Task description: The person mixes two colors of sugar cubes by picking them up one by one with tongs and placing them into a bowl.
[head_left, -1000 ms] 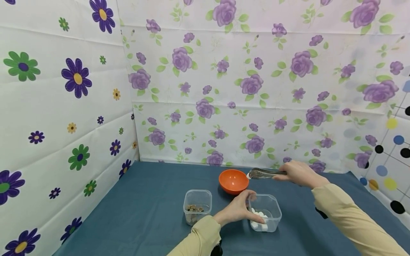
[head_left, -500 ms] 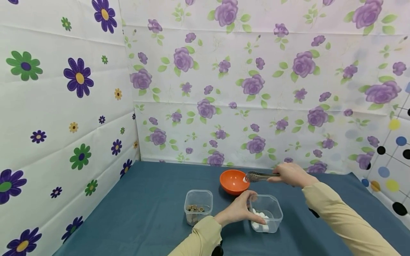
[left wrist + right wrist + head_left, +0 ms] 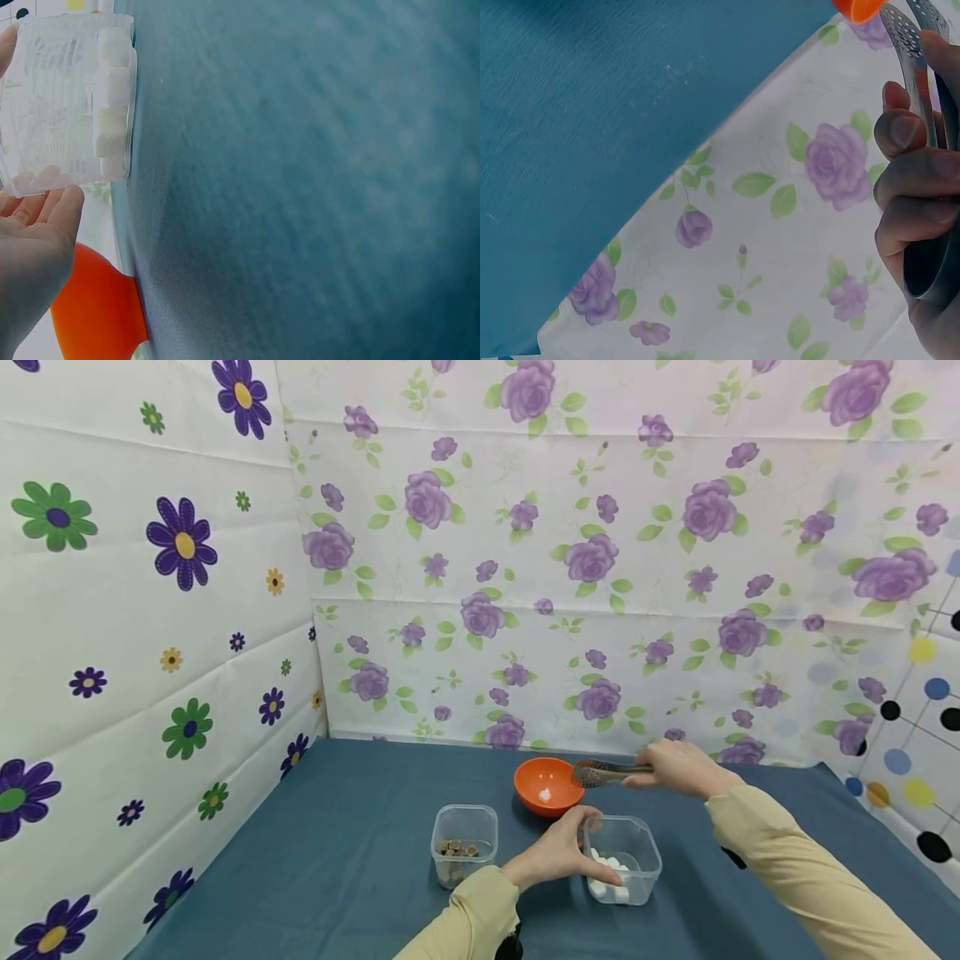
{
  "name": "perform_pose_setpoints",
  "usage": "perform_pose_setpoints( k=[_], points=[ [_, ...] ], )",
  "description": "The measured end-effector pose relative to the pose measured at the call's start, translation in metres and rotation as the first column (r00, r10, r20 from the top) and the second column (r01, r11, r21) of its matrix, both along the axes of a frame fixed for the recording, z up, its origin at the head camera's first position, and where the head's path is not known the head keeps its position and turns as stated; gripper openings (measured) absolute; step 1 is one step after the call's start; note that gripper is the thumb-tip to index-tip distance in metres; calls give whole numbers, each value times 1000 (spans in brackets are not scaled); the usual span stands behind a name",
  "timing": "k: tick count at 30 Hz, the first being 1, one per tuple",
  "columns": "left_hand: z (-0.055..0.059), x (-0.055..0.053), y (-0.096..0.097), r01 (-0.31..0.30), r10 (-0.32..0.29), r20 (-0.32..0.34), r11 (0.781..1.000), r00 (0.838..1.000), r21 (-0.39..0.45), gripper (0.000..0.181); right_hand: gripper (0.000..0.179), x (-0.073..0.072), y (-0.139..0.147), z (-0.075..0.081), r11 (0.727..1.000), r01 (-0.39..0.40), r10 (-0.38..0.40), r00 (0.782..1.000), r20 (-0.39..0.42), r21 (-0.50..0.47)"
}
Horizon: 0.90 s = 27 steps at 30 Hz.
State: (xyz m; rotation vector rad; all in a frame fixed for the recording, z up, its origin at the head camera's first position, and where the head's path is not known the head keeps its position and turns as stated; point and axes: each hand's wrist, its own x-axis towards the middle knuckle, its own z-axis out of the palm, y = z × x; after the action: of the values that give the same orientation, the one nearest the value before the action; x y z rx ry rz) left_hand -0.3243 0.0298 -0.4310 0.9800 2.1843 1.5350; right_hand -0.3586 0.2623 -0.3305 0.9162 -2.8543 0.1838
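Note:
My right hand (image 3: 681,768) grips metal tongs (image 3: 600,773), whose perforated tips overlap the right rim of an orange bowl (image 3: 528,781). The right wrist view shows the fingers wrapped around the tongs, with the two tips slightly apart and nothing between them. Inside the bowl lies a small white piece (image 3: 545,794). With my left hand (image 3: 555,853) I hold a clear square plastic container (image 3: 647,881) by its side, thumb at the near side and fingers at the far side. Several white marshmallow-like pieces (image 3: 112,131) sit along its bottom.
Left of my left hand stands a second clear plastic container (image 3: 464,814) with several small brown pieces (image 3: 457,848) in it. A dark blue cloth (image 3: 337,860) covers the table. Flower-patterned sheets (image 3: 480,568) hang at the back and sides.
The tongs moved left to the bowl's rim and let go of the white piece, which now lies in the bowl. My left hand stays on the container.

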Motion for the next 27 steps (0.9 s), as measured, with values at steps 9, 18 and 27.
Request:
perform_pose_setpoints(
  k=[9, 18, 27],
  points=[
    [-1, 0, 0, -9, 9, -8, 1000, 1000, -6, 68, 37, 11, 15, 10, 999, 30, -30, 1000, 1, 18],
    [-3, -2, 0, 7, -7, -20, 1000, 1000, -2, 68, 36, 34, 31, 16, 1000, 7, -5, 998, -60, 30],
    [-3, -3, 0, 16, -16, -28, 1000, 999, 7, 69, 34, 57, 37, 29, 993, -54, 67, 989, -129, 101]
  ],
)
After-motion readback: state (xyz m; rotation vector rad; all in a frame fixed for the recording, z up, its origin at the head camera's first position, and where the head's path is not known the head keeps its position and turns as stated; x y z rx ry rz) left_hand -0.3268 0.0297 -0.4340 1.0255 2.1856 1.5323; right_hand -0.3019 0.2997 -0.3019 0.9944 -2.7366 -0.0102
